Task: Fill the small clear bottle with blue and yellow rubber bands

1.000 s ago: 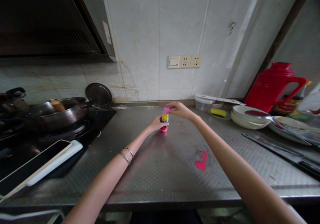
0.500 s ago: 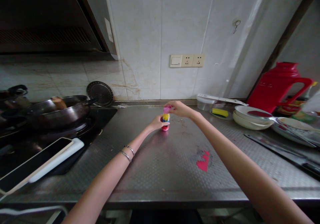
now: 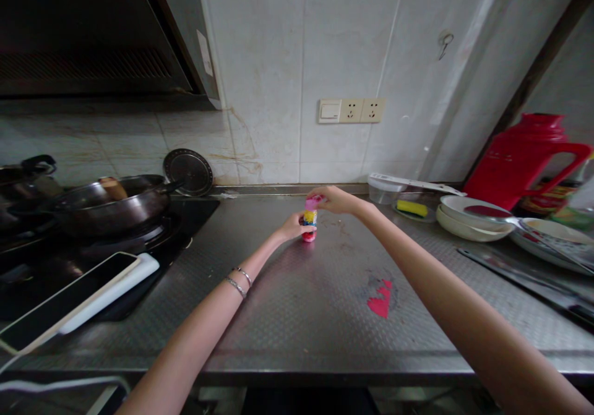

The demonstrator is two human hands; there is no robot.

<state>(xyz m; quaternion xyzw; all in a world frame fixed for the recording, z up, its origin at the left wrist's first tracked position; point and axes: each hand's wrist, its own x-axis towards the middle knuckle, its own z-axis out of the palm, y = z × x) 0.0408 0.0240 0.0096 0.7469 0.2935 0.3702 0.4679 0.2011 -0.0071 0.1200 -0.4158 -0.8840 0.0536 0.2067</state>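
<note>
A small, colourful bottle (image 3: pixel 310 218) stands upright on the metal counter (image 3: pixel 278 316), with yellow, blue and red on its side. My left hand (image 3: pixel 293 226) is closed around its lower body from the left. At the top, the fingers of my right hand (image 3: pixel 330 199) are pinched on the bottle's pink cap (image 3: pixel 312 204). The cap appears to sit on the bottle; my fingers partly cover it. Two bracelets (image 3: pixel 239 282) circle my left wrist.
Left lie a phone on a white holder (image 3: pixel 111 294), a pan (image 3: pixel 111 208) and the stove. To the right are a plastic tub (image 3: pixel 384 190), a yellow sponge (image 3: pixel 412 208), bowls (image 3: pixel 473 223), a knife (image 3: pixel 520 276) and a red thermos (image 3: pixel 520 158). A torn red patch (image 3: pixel 381 300) marks the counter.
The whole view has shifted slightly, so things appear a little further right. Both hands keep the same hold on the bottle and its cap.
</note>
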